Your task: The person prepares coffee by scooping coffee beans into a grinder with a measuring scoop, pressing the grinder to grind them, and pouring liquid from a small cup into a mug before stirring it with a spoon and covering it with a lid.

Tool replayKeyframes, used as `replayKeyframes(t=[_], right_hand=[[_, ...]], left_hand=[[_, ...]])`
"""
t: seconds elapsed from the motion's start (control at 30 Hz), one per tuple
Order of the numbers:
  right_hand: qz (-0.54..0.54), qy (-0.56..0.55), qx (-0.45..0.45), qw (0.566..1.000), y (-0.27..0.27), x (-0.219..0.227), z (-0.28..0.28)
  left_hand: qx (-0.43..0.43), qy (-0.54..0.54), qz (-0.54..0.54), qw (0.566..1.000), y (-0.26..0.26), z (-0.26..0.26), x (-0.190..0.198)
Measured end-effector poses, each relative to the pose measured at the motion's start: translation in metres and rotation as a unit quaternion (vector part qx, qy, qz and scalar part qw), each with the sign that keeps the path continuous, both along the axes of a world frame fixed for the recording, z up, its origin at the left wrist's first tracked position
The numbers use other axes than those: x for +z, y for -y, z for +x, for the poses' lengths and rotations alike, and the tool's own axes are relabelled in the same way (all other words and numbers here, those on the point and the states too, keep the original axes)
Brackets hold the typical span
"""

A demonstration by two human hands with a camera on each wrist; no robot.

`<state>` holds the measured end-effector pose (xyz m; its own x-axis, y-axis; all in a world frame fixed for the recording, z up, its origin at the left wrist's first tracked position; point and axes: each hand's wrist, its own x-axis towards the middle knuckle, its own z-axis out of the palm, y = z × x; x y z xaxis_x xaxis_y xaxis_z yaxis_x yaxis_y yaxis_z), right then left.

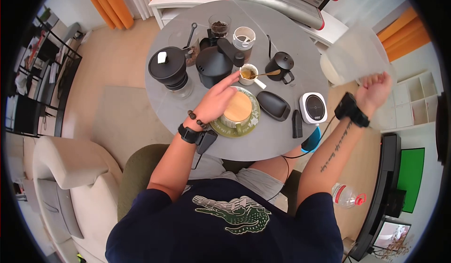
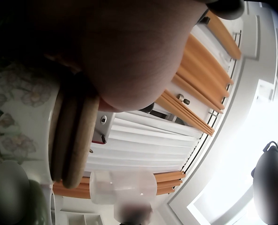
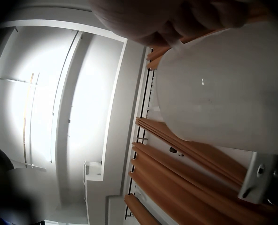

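Left hand (image 1: pixel 217 99) lies flat, fingers straight and together, palm pressing on the wooden lid (image 1: pixel 237 108) of a cup that stands on the green saucer (image 1: pixel 253 119), near the front of the round tabletop (image 1: pixel 164 103). The left wrist view confirms it: the palm bears right down on the lid (image 2: pixel 73 140), with the flowered cup wall (image 2: pixel 21 122) below.

Right hand (image 1: pixel 374 90) is up and out past the tabletop's right edge, fingers curled round the bottom of a big clear plastic jug (image 1: pixel 354 56), lifted and tilted. In the right wrist view the jug (image 3: pixel 223 84) fills the frame, the fingers (image 3: pixel 186 18) clamped at its upper edge. Whether there is anything in it, I cannot tell.

To do this well, I'd say: keep that left palm centred on the lid so the cup can't rock on its saucer, and carry the jug level, because its path crosses a crowded spread. The small cup with the gold spoon (image 1: pixel 263 74), the black kettle (image 1: pixel 280 65) and the white scale (image 1: pixel 313 107) all sit close by. Steady and high over those.
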<state>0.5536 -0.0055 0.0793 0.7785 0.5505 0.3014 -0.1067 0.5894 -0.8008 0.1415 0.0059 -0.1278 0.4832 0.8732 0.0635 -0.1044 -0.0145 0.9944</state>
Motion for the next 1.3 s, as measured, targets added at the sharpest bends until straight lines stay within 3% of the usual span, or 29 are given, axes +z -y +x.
replayKeyframes(t=[0.2, 0.43, 0.6, 1.0, 1.3], right_hand=[[-0.027, -0.061, -0.047, 0.997, -0.072, -0.044, 0.007], [-0.042, -0.123, -0.069, 0.989, -0.116, -0.095, 0.013], [-0.040, -0.168, -0.068, 0.983, -0.124, -0.108, 0.002], [-0.060, -0.141, -0.061, 0.986, -0.133, -0.145, -0.001], [-0.064, -0.140, -0.063, 0.986, -0.127, -0.147, -0.010]], left_hand=[[-0.003, -0.009, 0.000, 1.000, -0.001, -0.001, -0.002], [-0.002, -0.008, -0.015, 1.000, 0.000, 0.001, 0.006], [-0.006, 0.002, -0.016, 1.000, 0.001, 0.003, 0.008], [0.002, -0.007, -0.011, 1.000, 0.003, 0.005, 0.015], [0.003, -0.017, -0.006, 1.000, 0.003, 0.005, 0.018]])
